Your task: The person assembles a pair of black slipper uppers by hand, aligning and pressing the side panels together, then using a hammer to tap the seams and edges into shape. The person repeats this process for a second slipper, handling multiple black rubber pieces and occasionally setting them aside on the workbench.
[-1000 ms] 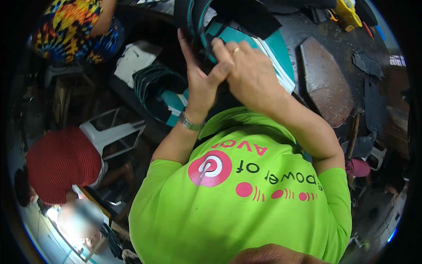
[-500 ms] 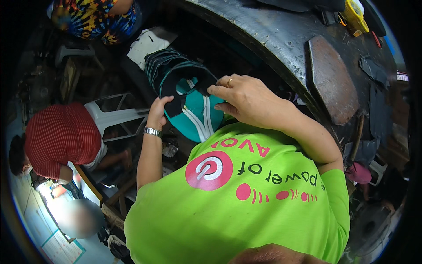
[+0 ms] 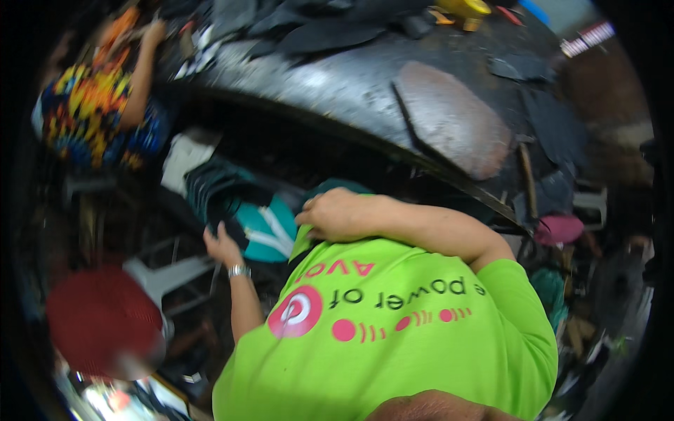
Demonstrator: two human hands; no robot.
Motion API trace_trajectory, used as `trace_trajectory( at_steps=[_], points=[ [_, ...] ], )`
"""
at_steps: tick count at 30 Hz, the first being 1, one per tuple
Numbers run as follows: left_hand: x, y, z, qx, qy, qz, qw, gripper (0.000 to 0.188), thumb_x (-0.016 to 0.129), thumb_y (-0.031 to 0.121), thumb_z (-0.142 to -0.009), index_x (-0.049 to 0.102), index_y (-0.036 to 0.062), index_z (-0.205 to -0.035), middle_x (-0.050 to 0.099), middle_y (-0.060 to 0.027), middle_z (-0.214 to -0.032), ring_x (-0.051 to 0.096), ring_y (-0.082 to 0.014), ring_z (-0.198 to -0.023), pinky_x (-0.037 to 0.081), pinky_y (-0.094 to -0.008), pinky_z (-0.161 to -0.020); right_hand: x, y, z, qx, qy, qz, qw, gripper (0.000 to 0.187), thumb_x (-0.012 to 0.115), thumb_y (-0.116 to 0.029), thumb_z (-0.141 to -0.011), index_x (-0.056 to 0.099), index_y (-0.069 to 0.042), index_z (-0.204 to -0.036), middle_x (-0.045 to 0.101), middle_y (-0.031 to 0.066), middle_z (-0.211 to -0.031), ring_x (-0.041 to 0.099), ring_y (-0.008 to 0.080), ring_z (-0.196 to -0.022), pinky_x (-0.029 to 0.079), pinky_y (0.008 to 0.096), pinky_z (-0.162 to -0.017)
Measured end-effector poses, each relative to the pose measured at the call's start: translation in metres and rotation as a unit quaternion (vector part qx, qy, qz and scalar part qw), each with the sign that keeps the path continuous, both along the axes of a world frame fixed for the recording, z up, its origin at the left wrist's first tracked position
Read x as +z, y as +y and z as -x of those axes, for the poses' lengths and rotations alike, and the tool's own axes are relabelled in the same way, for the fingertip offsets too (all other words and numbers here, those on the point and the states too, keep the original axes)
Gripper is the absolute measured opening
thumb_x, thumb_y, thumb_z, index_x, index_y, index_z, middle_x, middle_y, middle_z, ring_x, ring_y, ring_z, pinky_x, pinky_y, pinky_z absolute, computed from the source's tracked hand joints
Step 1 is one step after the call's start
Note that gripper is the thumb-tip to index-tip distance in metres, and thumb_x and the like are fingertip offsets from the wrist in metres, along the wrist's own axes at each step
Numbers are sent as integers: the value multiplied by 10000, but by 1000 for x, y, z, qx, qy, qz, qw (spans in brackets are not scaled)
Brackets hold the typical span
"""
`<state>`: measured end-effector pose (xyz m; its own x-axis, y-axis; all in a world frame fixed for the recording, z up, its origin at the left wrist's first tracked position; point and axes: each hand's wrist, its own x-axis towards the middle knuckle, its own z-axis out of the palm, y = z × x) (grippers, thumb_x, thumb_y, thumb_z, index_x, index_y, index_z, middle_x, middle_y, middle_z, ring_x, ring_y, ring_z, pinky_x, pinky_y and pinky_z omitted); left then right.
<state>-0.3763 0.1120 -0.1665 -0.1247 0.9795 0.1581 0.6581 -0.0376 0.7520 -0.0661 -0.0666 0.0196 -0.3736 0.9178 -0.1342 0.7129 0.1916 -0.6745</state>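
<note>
A stack of rounded teal and black pieces (image 3: 219, 188) lies in front of my lap, thin edges fanned toward the far left. On the front piece, a teal area carries two white strips (image 3: 270, 228) that spread apart. My left hand (image 3: 223, 247), a metal watch on its wrist, is at the near left rim of that front piece, thumb up along the edge and the other fingers mostly hidden. To the right of the piece my right hand (image 3: 338, 216) hangs with curled fingers near my shirt. What its fingertips hold, if anything, is hidden. Behind it shows more teal material (image 3: 344, 186).
A dark worktable (image 3: 330, 84) curves across the far side, bearing a brown flat slab (image 3: 453, 119), black sheets (image 3: 330, 35) and a yellow container (image 3: 465, 8). A person in a multicoloured shirt (image 3: 88, 112) works far left; another in red (image 3: 105, 319) is near a white plastic chair (image 3: 158, 274).
The view has swung, showing more tabletop. My right hand has come off the front piece's right edge and drawn back toward my shirt, fingers curling. My left hand stays at the left rim.
</note>
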Motion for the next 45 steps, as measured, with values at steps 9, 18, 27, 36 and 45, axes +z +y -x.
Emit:
trace_trajectory(
  at_steps=[9,18,27,36,45],
  points=[
    [-26,27,1,-3,141,-122,982,537,752,143,-874,492,-43,-1306,443,-247,-1359,410,-403,-1283,342,-478,-1095,-8,3,-12,-73,41,-94,992,223,731,-222,-814,651,-14,-797,657,179,-810,670,382,-804,530,471,-701],
    [88,16,-75,-153,107,-320,929,507,725,139,-865,566,12,-1330,576,-187,-1334,525,-373,-1261,378,-479,-1104,0,4,-36,-205,123,-267,934,175,661,-198,-915,709,-66,-1019,658,165,-921,663,380,-813,536,453,-689],
    [219,-52,-305,-551,-458,244,653,494,520,86,-1042,363,-58,-1488,638,-235,-1241,658,-271,-1110,516,-381,-1014,18,-8,-89,-381,6,-307,872,777,654,-16,-787,408,-182,-1505,332,263,-1548,369,472,-1396,344,572,-1108],
    [178,-105,-428,-626,-339,240,660,221,652,34,-962,670,-9,-1179,716,-70,-963,668,-105,-764,528,-211,-685,27,-103,-180,-533,54,-343,772,337,654,-38,-815,617,-49,-1150,652,211,-1097,651,385,-1036,530,420,-872],
    [168,-133,-429,-717,-133,-100,677,137,724,-15,-826,721,44,-950,691,-101,-866,657,-270,-766,513,-347,-708,-10,-122,-200,-623,18,-324,712,131,674,3,-803,576,-3,-889,610,141,-844,622,331,-779,492,395,-685]
  ],
)
